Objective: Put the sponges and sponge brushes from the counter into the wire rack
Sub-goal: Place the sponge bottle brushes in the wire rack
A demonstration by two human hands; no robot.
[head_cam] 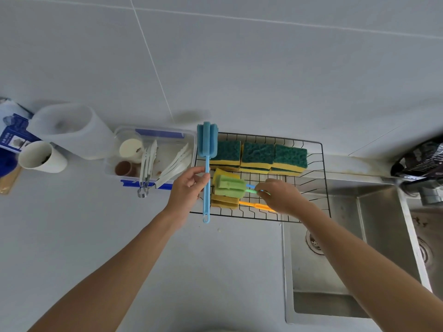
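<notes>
Left hand grips blue sponge brush; right hand pinches green sponge brush over wire rack

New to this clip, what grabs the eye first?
The blue sponge brush, held upright by the left hand at the left edge of the wire rack, its head high against the pale wall. Next, the row of green-topped yellow sponges along the rack's back. In front of them the right hand pinches the handle of a green sponge brush lying over an orange one.
</notes>
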